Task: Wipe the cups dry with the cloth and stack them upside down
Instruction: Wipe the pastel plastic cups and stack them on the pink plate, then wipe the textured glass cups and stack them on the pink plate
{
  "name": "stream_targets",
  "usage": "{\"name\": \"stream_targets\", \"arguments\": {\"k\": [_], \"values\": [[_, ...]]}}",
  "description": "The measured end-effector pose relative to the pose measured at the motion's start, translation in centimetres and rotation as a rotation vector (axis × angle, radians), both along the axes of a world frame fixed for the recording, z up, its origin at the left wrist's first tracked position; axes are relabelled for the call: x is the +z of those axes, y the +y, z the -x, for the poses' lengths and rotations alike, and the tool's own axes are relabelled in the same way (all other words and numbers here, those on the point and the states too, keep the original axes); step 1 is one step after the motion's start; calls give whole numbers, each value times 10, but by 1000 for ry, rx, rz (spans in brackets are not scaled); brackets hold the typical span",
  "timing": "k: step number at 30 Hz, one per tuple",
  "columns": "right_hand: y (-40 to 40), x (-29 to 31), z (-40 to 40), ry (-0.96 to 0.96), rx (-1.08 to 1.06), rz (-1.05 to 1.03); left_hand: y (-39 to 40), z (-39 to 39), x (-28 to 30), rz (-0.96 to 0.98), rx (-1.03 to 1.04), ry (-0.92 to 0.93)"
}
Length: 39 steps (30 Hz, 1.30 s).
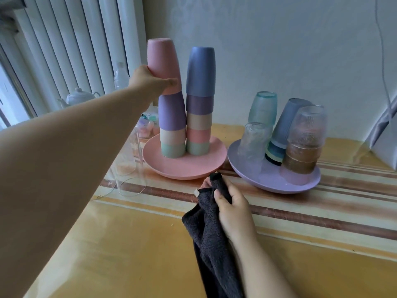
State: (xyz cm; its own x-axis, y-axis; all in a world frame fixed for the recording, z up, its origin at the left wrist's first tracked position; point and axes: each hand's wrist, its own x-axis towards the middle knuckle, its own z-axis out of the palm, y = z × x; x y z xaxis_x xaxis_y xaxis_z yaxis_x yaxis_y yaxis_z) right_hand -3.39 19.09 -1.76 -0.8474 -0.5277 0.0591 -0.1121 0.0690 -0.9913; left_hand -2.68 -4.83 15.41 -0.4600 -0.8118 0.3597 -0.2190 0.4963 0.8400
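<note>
The left hand (148,80), its grip closed round the inverted pink cup (164,65) atop the left stack on the pink plate (184,164), could topple that leaning tower by nudging sideways, while the right hand (231,208) clutches the dark cloth (211,239) before the plate.

Soft, cool daylight enters from the window (8,100) at nine o'clock, leaving the room evenly but rather dimly lit, with pale sheen on the glossy tabletop (137,239) and only faint shadows under the plates (184,168). The wide lens bends the radiator (71,39) and the near forearm (64,158) at the nine o'clock edge. Detail is soft throughout, and the clear glasses (129,168) at nine o'clock are smeared and hard to read.
</note>
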Motion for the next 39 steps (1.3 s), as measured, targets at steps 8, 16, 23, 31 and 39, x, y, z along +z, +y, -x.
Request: {"name": "stream_targets", "arguments": {"k": [8, 16, 23, 31, 39], "values": [[1, 1, -1, -35, 7, -5, 2, 8, -10, -65, 1, -283], [1, 3, -2, -55, 1, -14, 3, 12, -24, -55, 93, -313], [0, 3, -4, -108, -43, -23, 61, 0, -64, 539, 70, -48], [22, 19, 15, -96, -433, 130, 123, 22, -116, 306, -417, -249], [21, 14, 17, -214, -531, 182, 143, 106, -122, -52, -394, -432]]}}
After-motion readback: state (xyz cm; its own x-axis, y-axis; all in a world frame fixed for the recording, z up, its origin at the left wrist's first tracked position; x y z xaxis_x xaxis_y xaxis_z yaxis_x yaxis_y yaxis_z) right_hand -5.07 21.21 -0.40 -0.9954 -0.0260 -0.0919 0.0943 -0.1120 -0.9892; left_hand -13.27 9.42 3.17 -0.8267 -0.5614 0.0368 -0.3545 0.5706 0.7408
